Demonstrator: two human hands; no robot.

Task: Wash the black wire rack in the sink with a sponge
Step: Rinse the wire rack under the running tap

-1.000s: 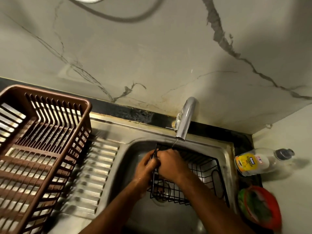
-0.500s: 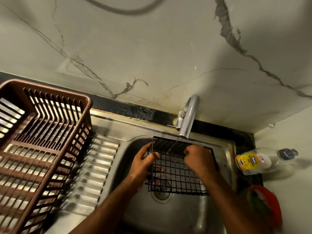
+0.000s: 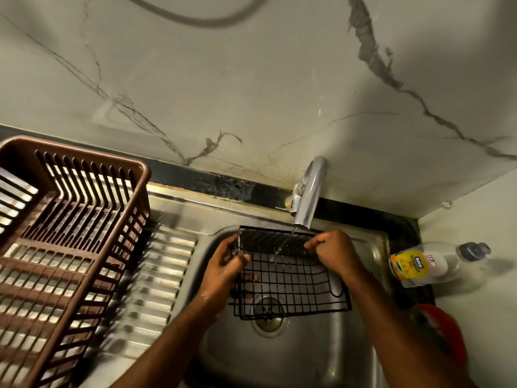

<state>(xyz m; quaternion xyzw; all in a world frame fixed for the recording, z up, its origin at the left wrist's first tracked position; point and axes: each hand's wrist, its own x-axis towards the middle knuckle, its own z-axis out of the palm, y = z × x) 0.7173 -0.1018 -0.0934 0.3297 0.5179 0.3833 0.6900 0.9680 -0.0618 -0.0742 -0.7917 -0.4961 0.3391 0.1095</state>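
Note:
The black wire rack [image 3: 291, 287] is held over the steel sink [image 3: 302, 357], above the drain, under the tap [image 3: 309, 197]. A thin stream of water falls from the tap onto the rack's grid. My left hand [image 3: 223, 271] grips the rack's left edge, thumb on top and fingers showing through the wires. My right hand [image 3: 333, 253] grips the rack's upper right edge with curled fingers. No sponge is visible in either hand.
A brown plastic dish basket [image 3: 64, 242] stands on the ribbed steel drainboard [image 3: 159, 275] to the left. A clear dish-soap bottle [image 3: 430, 261] lies on the counter at right, with a red bowl [image 3: 444, 331] below it. A marble wall rises behind.
My hands have parted from the rack's left corner to its two sides. The rack has been turned and raised flatter under the tap's stream.

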